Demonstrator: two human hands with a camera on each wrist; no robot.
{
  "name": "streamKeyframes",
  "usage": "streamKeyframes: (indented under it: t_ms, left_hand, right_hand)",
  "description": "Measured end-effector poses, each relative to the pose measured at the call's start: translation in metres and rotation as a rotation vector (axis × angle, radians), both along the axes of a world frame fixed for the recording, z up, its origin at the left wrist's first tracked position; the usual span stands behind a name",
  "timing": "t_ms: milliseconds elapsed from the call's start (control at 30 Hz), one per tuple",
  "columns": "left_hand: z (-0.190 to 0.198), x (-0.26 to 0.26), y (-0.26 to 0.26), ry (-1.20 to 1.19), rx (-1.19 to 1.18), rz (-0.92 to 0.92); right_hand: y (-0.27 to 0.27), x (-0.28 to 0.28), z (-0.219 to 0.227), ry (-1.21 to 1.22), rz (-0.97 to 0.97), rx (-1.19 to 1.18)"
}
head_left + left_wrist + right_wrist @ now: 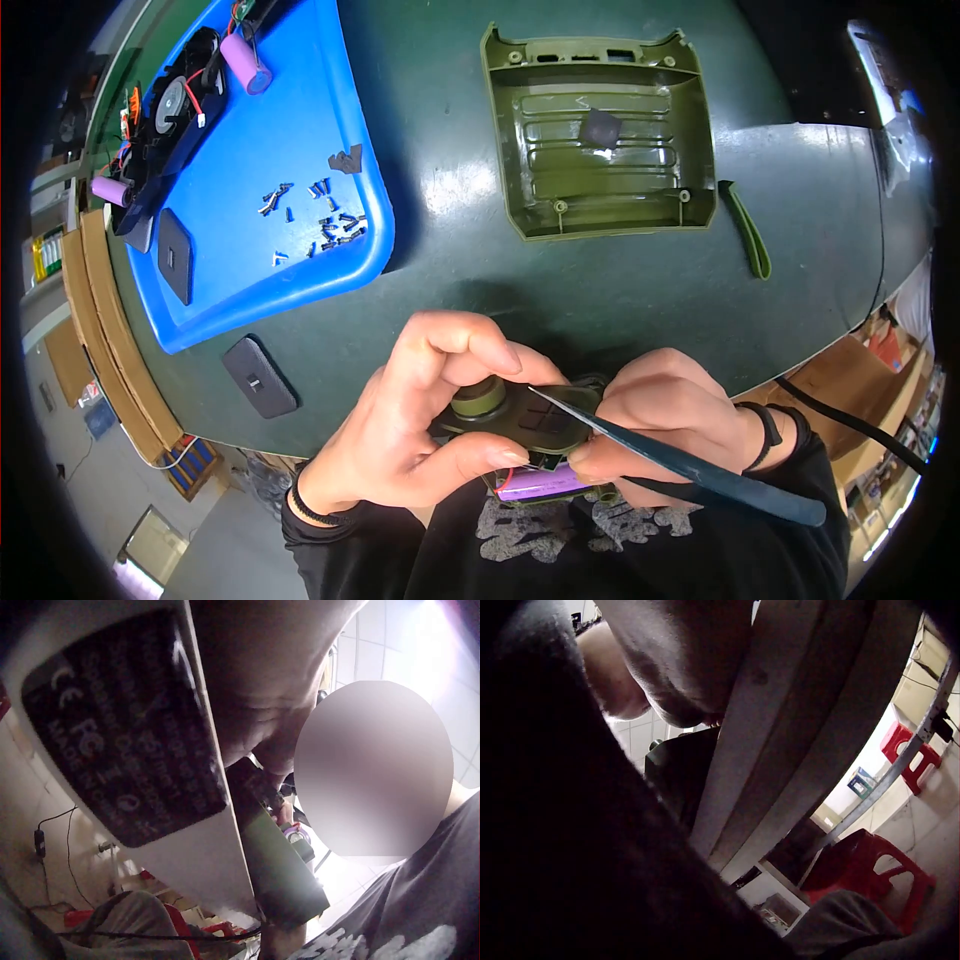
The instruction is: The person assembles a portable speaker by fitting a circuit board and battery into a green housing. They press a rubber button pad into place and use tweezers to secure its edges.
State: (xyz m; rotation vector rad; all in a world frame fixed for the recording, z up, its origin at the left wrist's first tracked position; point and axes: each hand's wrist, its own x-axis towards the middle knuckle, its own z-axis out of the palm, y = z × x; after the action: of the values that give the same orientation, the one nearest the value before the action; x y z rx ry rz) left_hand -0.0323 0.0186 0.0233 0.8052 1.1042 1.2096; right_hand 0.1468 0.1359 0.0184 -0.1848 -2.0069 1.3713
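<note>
Low in the head view, my left hand [420, 430] grips a small olive-green device housing [555, 432] with a round knob [478, 398] on it. The thumb lies along its near edge, and the fingers curl over the far side. A purple cylindrical battery [545, 484] shows below the opened edge, with a red wire beside it. My right hand [660, 410] pinches dark tweezers [690, 465], whose pointed tip lies over the housing top, and its thumb is at the housing's edge. In the left wrist view, the green housing [281, 870] is partly hidden by a pale panel.
A blue tray [375, 250] holds several screws [335, 230], a black speaker part [172, 105] and a purple battery [245, 65]. A green half-shell [600, 215] lies on the dark green table beside a green strap [748, 230]. A black rectangular piece [260, 378] lies near the table's front edge.
</note>
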Motion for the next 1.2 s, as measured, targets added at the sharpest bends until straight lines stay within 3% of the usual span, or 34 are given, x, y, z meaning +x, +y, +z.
streamKeyframes:
  t_ms: [100, 200, 300, 333, 600, 733, 1000, 1067, 1200]
  left_hand:
    - [0.003, 0.001, 0.000, -0.034, -0.043, 0.019]
    - [-0.001, -0.003, -0.003, 0.095, 0.027, -0.002]
    - [0.004, -0.004, -0.002, 0.169, 0.010, -0.050]
    - [0.005, -0.005, -0.001, 0.181, 0.028, -0.039]
    - [0.009, -0.009, 0.002, 0.295, 0.008, -0.100]
    - [0.008, -0.010, 0.002, 0.303, 0.014, -0.108]
    - [0.005, -0.008, 0.000, 0.318, 0.174, -0.129]
    - [0.006, -0.009, 0.001, 0.329, 0.163, -0.129]
    - [0.007, -0.010, 0.002, 0.358, 0.118, -0.104]
  right_hand:
    - [0.009, 0.010, 0.006, 0.044, 0.043, -0.025]
    - [0.018, 0.018, 0.016, 0.210, 0.060, -0.063]
    - [0.018, 0.038, 0.032, -0.146, -0.185, 0.181]
    - [0.017, 0.045, 0.040, -0.279, -0.222, 0.148]
    - [0.020, 0.071, 0.039, -0.514, -0.643, 0.477]
    - [0.028, 0.078, 0.026, -0.565, -0.774, 0.474]
    - [0.021, 0.074, 0.036, -0.636, -0.788, 0.522]
    - [0.016, 0.073, 0.039, -0.515, -0.624, 0.575]
    - [0.003, 0.068, 0.032, -0.498, -0.360, 0.528]
